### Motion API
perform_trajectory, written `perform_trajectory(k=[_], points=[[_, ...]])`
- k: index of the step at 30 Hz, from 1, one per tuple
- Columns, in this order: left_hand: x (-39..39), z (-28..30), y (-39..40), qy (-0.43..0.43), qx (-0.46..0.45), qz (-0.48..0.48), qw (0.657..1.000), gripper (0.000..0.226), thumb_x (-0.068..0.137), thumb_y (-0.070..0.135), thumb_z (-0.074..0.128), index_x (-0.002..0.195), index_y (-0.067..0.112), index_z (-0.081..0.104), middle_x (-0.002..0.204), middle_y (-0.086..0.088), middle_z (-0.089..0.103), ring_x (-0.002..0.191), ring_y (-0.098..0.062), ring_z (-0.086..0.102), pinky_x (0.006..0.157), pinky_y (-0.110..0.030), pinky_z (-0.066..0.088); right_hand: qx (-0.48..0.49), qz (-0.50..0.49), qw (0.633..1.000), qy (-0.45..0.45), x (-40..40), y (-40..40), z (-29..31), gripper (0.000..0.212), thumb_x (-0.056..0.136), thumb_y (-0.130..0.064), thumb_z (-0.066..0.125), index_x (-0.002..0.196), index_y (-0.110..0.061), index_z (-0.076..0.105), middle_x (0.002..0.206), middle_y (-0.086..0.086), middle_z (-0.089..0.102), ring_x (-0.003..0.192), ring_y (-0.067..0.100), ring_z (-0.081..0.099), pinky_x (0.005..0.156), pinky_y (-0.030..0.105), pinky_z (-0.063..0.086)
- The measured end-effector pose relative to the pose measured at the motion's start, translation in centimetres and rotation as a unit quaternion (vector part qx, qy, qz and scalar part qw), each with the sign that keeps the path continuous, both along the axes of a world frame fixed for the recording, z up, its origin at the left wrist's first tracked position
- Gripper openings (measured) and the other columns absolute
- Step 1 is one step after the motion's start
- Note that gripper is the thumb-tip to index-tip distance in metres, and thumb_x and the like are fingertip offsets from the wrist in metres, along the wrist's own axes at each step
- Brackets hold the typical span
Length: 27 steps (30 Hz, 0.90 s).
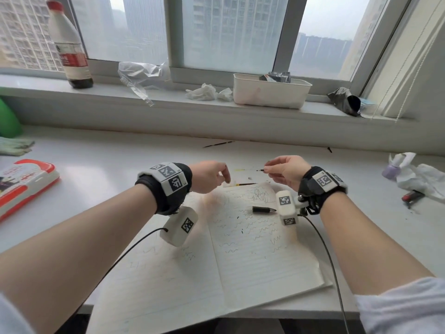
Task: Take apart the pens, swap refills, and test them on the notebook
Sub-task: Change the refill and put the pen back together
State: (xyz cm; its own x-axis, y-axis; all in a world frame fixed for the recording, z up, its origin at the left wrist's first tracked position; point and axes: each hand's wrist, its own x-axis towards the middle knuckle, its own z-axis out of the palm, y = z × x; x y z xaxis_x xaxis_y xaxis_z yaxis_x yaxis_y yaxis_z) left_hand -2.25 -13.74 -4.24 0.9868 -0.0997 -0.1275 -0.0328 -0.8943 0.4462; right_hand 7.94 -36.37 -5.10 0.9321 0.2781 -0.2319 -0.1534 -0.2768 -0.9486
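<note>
An open lined notebook (252, 256) with ink scribbles lies on the white desk in front of me. A short black pen front section (263, 209) rests on its right page. My right hand (285, 172) is raised above the notebook's top edge, pinching a thin refill (260, 169) whose dark tip points left. My left hand (209, 177) hovers over the notebook's top left, fingers curled down; whether it holds anything is hidden. A thin yellow and dark refill (243, 184) lies on the desk just right of its fingers. Another thin dark piece (218, 144) lies farther back.
A red and white case (24, 182) lies at the left. Crumpled tissue and a small lilac bottle (391, 171) sit at the right, with a red and black object (412, 196) beside them. The windowsill holds a white bottle (69, 47), a white box (269, 91) and wrappers.
</note>
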Motion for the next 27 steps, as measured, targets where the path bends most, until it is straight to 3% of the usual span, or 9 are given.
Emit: perform_trajectory(k=[4, 7, 10, 15, 22, 25, 27], points=[[1.7, 0.1, 0.6, 0.014, 0.065, 0.004, 0.998, 0.023, 0.096, 0.035, 0.053, 0.112, 0.02, 0.059, 0.106, 0.001, 0.063, 0.09, -0.018, 0.058, 0.078, -0.029, 0.045, -0.029, 0.013, 0.999, 0.015, 1.3, 1.3, -1.0, 0.017, 0.081, 0.006, 0.072, 0.097, 0.002, 0.068, 0.077, 0.007, 0.066, 0.059, 0.012, 0.057, 0.049, 0.017, 0.05], [2.7, -0.5, 0.2, 0.043, 0.087, -0.003, 0.995, 0.035, 0.087, 0.048, 0.063, 0.111, 0.022, 0.06, 0.103, 0.003, 0.063, 0.09, -0.018, 0.061, 0.084, -0.034, 0.052, -0.042, 0.032, 0.999, 0.012, 2.0, 1.5, -1.4, 0.014, 0.08, 0.005, 0.073, 0.093, -0.001, 0.069, 0.076, 0.007, 0.065, 0.057, 0.011, 0.055, 0.051, 0.018, 0.048], [3.5, -1.3, -0.7, 0.048, 0.097, -0.008, 0.994, 0.033, 0.084, 0.049, 0.066, 0.105, 0.024, 0.064, 0.1, 0.005, 0.064, 0.087, -0.016, 0.061, 0.08, -0.033, 0.053, -0.068, 0.05, 0.996, -0.007, 2.1, 1.4, -1.5, 0.015, 0.078, 0.001, 0.076, 0.091, -0.005, 0.072, 0.08, 0.007, 0.068, 0.059, 0.012, 0.057, 0.054, 0.023, 0.046], [3.8, -1.0, -1.3, 0.062, 0.11, -0.015, 0.992, 0.026, 0.09, 0.042, 0.063, 0.104, 0.02, 0.068, 0.104, 0.001, 0.067, 0.086, -0.016, 0.059, 0.078, -0.03, 0.052, -0.054, 0.033, 0.998, -0.008, 2.0, 0.6, -1.5, 0.012, 0.078, -0.002, 0.078, 0.086, -0.01, 0.073, 0.075, 0.006, 0.063, 0.051, 0.01, 0.05, 0.042, 0.02, 0.042], [3.3, -0.3, -1.3, 0.047, 0.107, 0.0, 0.993, 0.026, 0.094, 0.033, 0.057, 0.103, 0.013, 0.071, 0.102, -0.005, 0.072, 0.088, -0.025, 0.066, 0.082, -0.039, 0.057, -0.049, 0.034, 0.998, -0.006, 1.3, -0.2, -1.6, 0.013, 0.08, -0.002, 0.075, 0.09, -0.011, 0.074, 0.084, 0.006, 0.062, 0.065, 0.012, 0.049, 0.054, 0.024, 0.044], [2.9, 0.5, -0.6, 0.013, 0.097, 0.0, 0.995, 0.023, 0.095, 0.027, 0.056, 0.106, 0.012, 0.07, 0.103, -0.004, 0.071, 0.084, -0.02, 0.062, 0.072, -0.028, 0.048, -0.057, 0.044, 0.997, -0.025, 1.0, 0.0, -1.6, 0.012, 0.082, -0.003, 0.074, 0.088, -0.013, 0.075, 0.083, 0.004, 0.064, 0.064, 0.011, 0.05, 0.056, 0.024, 0.045], [2.5, 1.1, 0.0, -0.007, 0.079, 0.0, 0.997, 0.023, 0.095, 0.025, 0.057, 0.11, 0.014, 0.071, 0.106, -0.002, 0.071, 0.087, -0.017, 0.061, 0.075, -0.025, 0.045, -0.073, 0.055, 0.995, -0.046, 0.9, 0.2, -1.5, 0.013, 0.083, -0.004, 0.074, 0.09, -0.014, 0.075, 0.086, 0.004, 0.067, 0.064, 0.01, 0.051, 0.057, 0.023, 0.045]])
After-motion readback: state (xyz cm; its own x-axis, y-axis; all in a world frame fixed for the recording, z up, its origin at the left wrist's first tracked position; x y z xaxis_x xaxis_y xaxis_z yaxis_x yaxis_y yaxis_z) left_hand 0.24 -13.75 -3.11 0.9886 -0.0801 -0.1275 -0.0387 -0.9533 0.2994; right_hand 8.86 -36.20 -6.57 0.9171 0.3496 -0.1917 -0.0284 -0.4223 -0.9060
